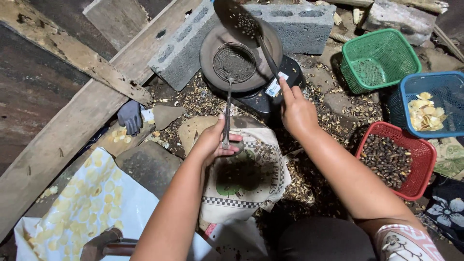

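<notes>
Left hand: the left hand [214, 142] curls round the thin metal handle of a round wire-mesh strainer [234, 62], fingers closed on it.
Strainer: its bowl rests in the dark, round metal pan [211, 48], holding dark grit.
Right hand: the right hand [297, 111] grips the long handle of a perforated metal skimmer [237, 19], index finger laid along it.
Skimmer: tilted up over the pan's far edge.
Pan: sits on a black burner [263, 99] before grey concrete blocks [299, 24].
Baskets: a red plastic basket [421, 150] of dark nuts, a blue one [452, 82] with pale kernels, a green one [386, 41], all right of the hand.
Ground: printed cloth sack [251, 193] below the hands.
</notes>
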